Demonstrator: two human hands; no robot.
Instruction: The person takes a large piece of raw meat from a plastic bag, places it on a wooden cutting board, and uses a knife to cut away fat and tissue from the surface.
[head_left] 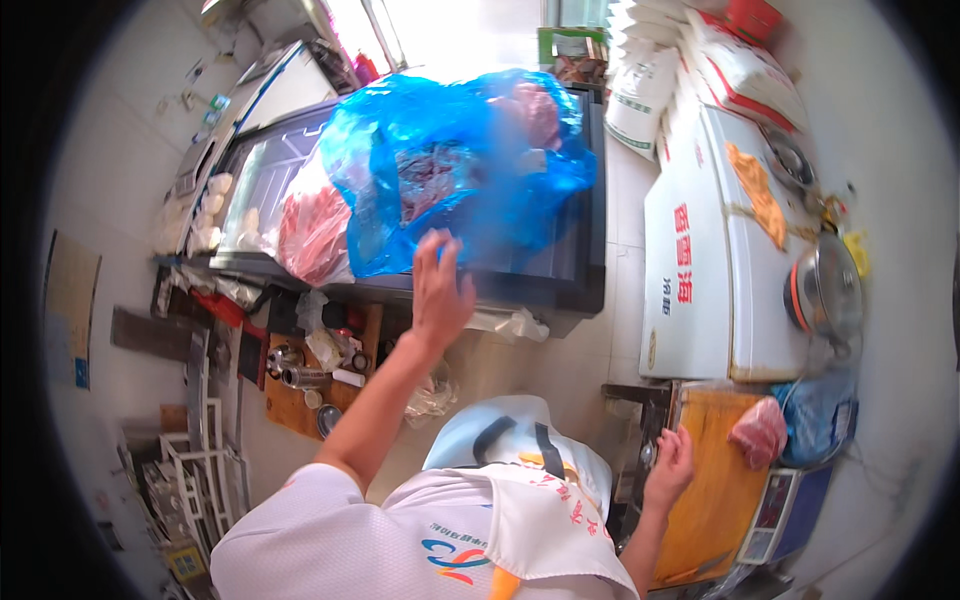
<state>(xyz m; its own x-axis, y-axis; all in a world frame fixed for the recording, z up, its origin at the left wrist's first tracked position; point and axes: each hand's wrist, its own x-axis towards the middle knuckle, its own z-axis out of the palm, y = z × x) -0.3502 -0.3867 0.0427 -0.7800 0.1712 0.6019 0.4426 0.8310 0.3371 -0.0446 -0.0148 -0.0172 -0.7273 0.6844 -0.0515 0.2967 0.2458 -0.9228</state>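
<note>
A large blue plastic bag [375,215] lies spread over the dark counter in front of me. Dark reddish meat [428,178] shows in its opening, and a pink piece of meat [538,115] sits at its far right. My left hand [440,290] reaches to the bag's near edge, fingers apart and holding nothing; whether it touches the plastic I cannot tell. A clear bag of pink meat [312,228] rests left of the blue one. Low on the right, my right hand [668,468] hangs by the wooden table, fingers loosely bent and nothing visible in them.
The wooden table [705,480] carries a pink meat piece [762,432] beside a blue bag [815,415] and a scale [775,515]. Behind it stands a white chest freezer [690,250] with a lidded pot [825,285] on top. White sacks [640,90] are stacked far right.
</note>
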